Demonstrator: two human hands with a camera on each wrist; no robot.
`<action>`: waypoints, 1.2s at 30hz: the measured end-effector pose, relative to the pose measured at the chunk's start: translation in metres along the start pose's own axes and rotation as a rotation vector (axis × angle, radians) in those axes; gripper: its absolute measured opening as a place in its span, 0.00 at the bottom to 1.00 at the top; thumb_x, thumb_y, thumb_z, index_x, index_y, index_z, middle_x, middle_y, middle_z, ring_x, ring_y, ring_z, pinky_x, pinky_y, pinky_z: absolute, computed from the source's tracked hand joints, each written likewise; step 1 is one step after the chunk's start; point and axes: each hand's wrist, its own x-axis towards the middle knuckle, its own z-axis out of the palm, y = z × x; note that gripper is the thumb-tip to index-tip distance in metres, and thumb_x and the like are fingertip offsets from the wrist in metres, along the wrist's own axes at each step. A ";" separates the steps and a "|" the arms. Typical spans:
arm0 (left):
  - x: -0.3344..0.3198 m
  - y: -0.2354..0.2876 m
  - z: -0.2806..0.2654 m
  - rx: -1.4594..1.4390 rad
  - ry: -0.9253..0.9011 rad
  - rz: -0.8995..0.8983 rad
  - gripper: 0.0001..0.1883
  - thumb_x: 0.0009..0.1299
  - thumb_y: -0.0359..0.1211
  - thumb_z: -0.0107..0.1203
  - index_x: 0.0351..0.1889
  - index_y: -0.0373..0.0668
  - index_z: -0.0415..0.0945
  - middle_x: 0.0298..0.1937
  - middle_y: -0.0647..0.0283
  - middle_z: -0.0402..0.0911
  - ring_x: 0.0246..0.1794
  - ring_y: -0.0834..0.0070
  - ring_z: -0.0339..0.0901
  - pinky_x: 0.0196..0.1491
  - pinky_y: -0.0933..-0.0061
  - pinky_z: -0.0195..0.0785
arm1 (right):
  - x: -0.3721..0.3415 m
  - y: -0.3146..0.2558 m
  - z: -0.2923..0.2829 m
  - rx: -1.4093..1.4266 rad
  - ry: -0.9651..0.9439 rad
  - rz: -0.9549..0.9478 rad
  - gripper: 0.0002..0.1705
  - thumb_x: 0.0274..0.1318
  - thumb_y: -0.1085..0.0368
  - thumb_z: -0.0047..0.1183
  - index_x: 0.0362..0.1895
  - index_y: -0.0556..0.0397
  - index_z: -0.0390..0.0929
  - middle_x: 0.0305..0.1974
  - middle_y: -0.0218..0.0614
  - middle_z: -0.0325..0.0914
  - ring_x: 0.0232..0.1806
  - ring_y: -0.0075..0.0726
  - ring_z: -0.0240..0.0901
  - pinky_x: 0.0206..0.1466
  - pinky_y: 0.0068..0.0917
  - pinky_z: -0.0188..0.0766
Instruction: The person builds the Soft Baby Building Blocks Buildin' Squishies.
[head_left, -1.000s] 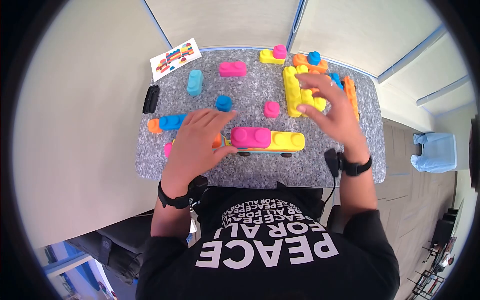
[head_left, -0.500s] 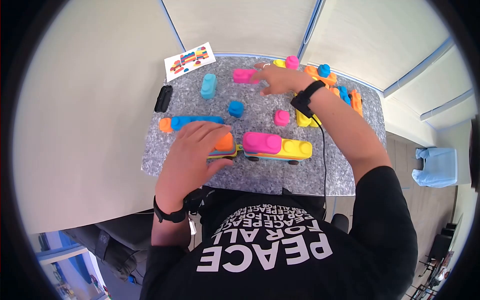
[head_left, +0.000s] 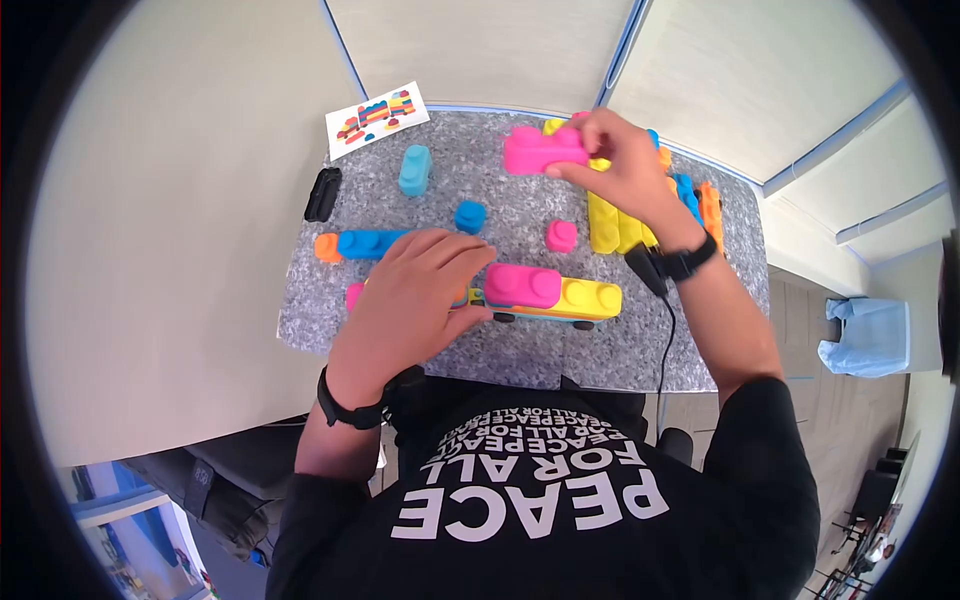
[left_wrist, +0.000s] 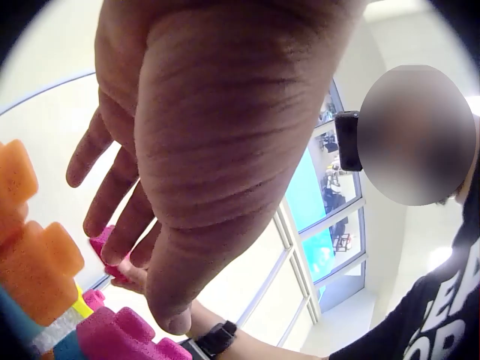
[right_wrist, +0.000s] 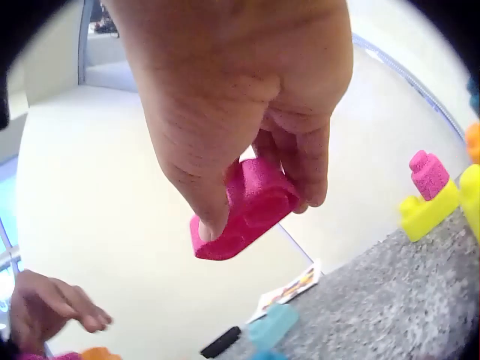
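In the head view my right hand [head_left: 640, 180] pinches a long pink building block [head_left: 540, 152] between thumb and fingers, above the back of the table. The right wrist view shows the same pink block [right_wrist: 251, 214] from below, raised off the tabletop. Over the left part of a wheeled block train my left hand [head_left: 400, 310] hovers with loosely extended fingers, partly hiding that car. Orange blocks [left_wrist: 41, 262] stand beside this hand in the left wrist view. The train's right car carries a pink block [head_left: 522, 286] and a yellow block [head_left: 590, 298].
Around lie a light blue block [head_left: 415, 170], a small blue block [head_left: 470, 217], a small pink block [head_left: 561, 236] and a long blue block [head_left: 365, 244]. Yellow blocks [head_left: 605, 225] and orange blocks [head_left: 709, 215] sit at right. A picture card [head_left: 378, 120] and black case [head_left: 323, 194] are at left.
My right hand went from the yellow blocks to the long pink block at the back, took hold of it and lifted it rightward. My left hand stayed over the train's left car.
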 end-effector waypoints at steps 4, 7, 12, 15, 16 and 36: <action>0.022 0.002 0.019 -0.008 -0.017 0.047 0.37 0.65 0.43 0.82 0.72 0.44 0.85 0.68 0.59 0.89 0.72 0.51 0.83 0.77 0.48 0.73 | -0.054 -0.057 -0.019 0.193 0.186 0.138 0.36 0.66 0.68 0.81 0.74 0.51 0.78 0.57 0.37 0.84 0.60 0.36 0.88 0.60 0.34 0.89; 0.034 0.002 0.033 -0.053 -0.045 0.066 0.36 0.64 0.43 0.82 0.71 0.44 0.86 0.66 0.59 0.90 0.69 0.52 0.84 0.76 0.48 0.74 | -0.100 -0.066 -0.026 0.139 0.215 0.099 0.37 0.66 0.71 0.80 0.77 0.52 0.80 0.60 0.38 0.81 0.63 0.37 0.86 0.63 0.33 0.86; 0.042 0.004 0.051 -0.093 -0.082 0.078 0.34 0.64 0.43 0.83 0.69 0.46 0.87 0.64 0.59 0.91 0.66 0.53 0.87 0.73 0.49 0.75 | -0.160 -0.066 -0.016 0.070 0.192 0.200 0.29 0.65 0.72 0.79 0.70 0.53 0.90 0.63 0.41 0.84 0.65 0.41 0.85 0.67 0.36 0.83; 0.044 0.003 0.058 -0.118 -0.087 0.082 0.33 0.65 0.43 0.83 0.68 0.48 0.87 0.61 0.59 0.92 0.62 0.53 0.88 0.69 0.50 0.77 | -0.174 -0.066 -0.001 0.061 0.196 0.196 0.26 0.63 0.71 0.80 0.65 0.53 0.92 0.66 0.45 0.88 0.66 0.48 0.88 0.70 0.41 0.83; 0.044 0.004 0.059 -0.126 -0.095 0.072 0.32 0.66 0.43 0.82 0.67 0.48 0.88 0.60 0.59 0.93 0.60 0.52 0.89 0.67 0.50 0.78 | -0.175 -0.066 0.003 0.060 0.186 0.174 0.26 0.62 0.71 0.80 0.65 0.53 0.92 0.66 0.45 0.89 0.66 0.49 0.88 0.70 0.42 0.83; 0.043 0.001 0.063 -0.208 -0.133 0.037 0.25 0.71 0.42 0.80 0.63 0.46 0.87 0.54 0.57 0.93 0.52 0.50 0.91 0.53 0.51 0.84 | -0.185 -0.052 0.020 0.040 0.037 0.103 0.19 0.66 0.70 0.78 0.60 0.52 0.91 0.69 0.47 0.90 0.68 0.55 0.89 0.71 0.45 0.84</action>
